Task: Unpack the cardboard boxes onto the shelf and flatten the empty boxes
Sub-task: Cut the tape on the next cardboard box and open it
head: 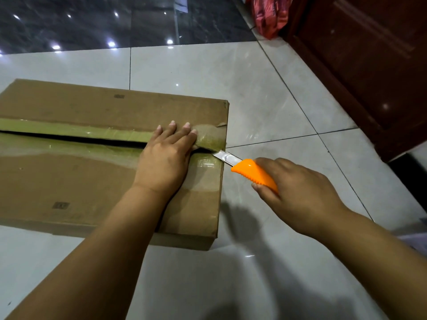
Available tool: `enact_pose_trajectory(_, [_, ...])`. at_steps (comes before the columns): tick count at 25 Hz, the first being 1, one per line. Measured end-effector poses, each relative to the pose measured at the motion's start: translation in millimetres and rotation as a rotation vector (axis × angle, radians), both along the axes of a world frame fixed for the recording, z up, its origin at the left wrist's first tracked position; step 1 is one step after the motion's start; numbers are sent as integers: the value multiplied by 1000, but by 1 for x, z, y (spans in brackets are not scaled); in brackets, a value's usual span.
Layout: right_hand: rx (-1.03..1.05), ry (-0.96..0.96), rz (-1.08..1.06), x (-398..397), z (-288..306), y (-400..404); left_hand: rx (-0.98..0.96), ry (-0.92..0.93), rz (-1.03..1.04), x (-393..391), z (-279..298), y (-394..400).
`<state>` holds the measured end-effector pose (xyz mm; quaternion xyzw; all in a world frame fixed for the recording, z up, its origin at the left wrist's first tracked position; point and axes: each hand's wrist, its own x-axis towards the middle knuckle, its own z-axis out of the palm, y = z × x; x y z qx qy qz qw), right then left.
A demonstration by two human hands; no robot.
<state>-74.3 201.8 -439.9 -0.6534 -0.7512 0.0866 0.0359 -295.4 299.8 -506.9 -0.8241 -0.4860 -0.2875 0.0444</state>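
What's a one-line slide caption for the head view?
Left hand presses flat on a taped cardboard box while the right hand draws an orange utility knife out of the seam's end.

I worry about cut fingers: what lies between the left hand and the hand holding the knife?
In the head view, the knife's blade and a taped strip of the cardboard box lie between the left hand and the right hand.

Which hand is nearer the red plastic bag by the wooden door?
Right. The right hand, gripping the orange knife, is on the bag's side; the left hand presses the cardboard box farther away.
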Motion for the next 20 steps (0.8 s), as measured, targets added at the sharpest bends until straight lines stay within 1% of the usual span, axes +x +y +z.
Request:
enact_pose_trajectory(5, [-17,10,-14,0,0,-3,21,12,-11,-1,0,0])
enact_pose_trajectory(10, [10,-7,-29,-4,-6,2,28,30,-7,-1,1,1])
enact_pose_trajectory(17, [-66,60,-22,6,5,-1,50,42,-8,-1,1,-1])
enact_pose_trajectory(20, [-85,85,-28,6,7,-2,31,2,-25,-1,4,-2])
